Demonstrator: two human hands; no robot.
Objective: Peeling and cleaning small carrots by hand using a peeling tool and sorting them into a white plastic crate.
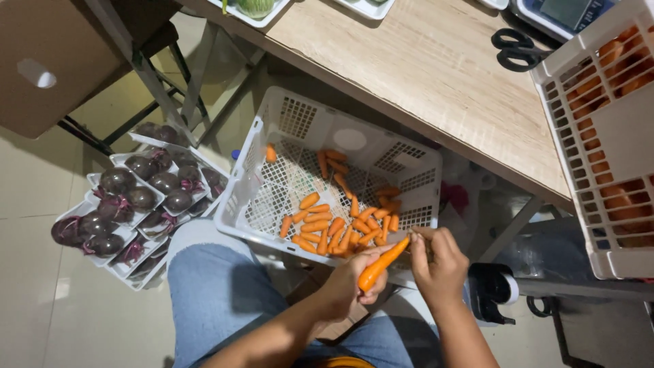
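Beside a wooden table point(436, 61), pale floor tiles point(34, 204) spread below.

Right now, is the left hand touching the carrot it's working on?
Touching. The head view shows the left hand wrapped around the lower end of the carrot, no gap; the right hand meets its tip.

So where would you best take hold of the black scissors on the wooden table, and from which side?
By the looped handles of the scissors, coming from above. They lie flat on the table with both loops exposed; the blade end runs under the white crate, so that end is blocked.
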